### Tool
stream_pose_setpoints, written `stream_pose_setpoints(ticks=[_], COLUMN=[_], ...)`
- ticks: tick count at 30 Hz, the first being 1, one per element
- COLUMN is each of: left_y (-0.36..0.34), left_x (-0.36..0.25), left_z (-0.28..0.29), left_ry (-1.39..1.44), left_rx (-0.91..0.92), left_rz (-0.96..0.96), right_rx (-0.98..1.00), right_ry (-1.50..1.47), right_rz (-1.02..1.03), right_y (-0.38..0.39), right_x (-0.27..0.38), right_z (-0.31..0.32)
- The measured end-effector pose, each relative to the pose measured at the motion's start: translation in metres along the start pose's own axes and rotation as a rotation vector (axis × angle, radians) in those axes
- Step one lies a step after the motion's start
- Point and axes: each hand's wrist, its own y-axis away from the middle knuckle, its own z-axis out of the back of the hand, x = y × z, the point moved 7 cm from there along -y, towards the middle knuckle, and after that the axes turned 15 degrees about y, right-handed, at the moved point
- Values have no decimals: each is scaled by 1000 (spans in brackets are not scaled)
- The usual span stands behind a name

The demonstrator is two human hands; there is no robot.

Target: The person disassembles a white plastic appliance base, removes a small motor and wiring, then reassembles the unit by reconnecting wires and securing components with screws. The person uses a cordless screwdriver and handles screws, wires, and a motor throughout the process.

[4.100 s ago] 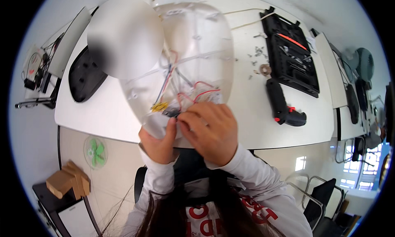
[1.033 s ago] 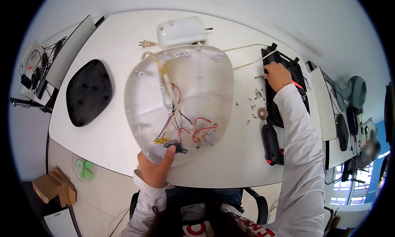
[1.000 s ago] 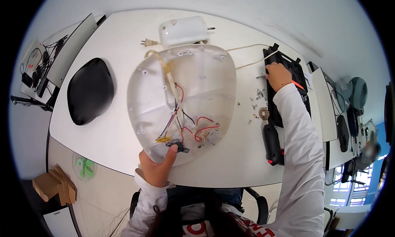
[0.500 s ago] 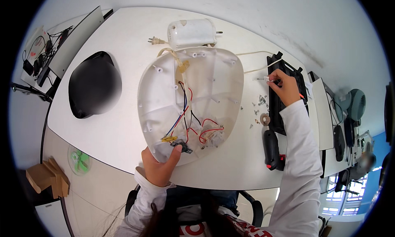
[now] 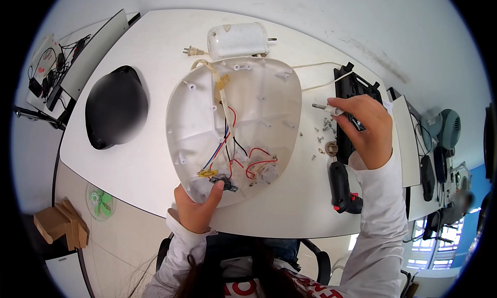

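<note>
A white plastic housing (image 5: 269, 106) with its hollow inside facing up lies tilted over the table's front half. My left hand (image 5: 199, 207) grips its near left rim, the thumb pressed on a small dark part (image 5: 228, 185). Beside that part sits a yellow disc (image 5: 208, 173). Red, blue and black wires (image 5: 223, 137) run through the shell to a clear part with red leads (image 5: 264, 169). Right of the shell, my right hand (image 5: 365, 124) is raised, pinching a small white piece with a metal shaft (image 5: 326, 108), which points left.
A black tool case (image 5: 344, 137) lies open behind my right hand. Loose screws (image 5: 326, 126) and a black and red power screwdriver (image 5: 339, 187) lie near it. Behind the shell rests a white motor housing (image 5: 238, 41) with a plug (image 5: 194, 51). A black rounded object (image 5: 116, 106) is at left.
My right hand has come up and nearer from the tool case with the small white shafted piece. The white housing and my left hand have shifted slightly left.
</note>
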Motion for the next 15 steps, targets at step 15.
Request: stream_pose_setpoints(ticks=[15], left_y=[0], left_x=[1], left_z=[1], left_ry=[-3], left_rx=[12], left_rz=[3], right_rx=[243], right_ry=[-409], right_rz=[-275], right_y=[17], right_x=[-1], right_z=[-26])
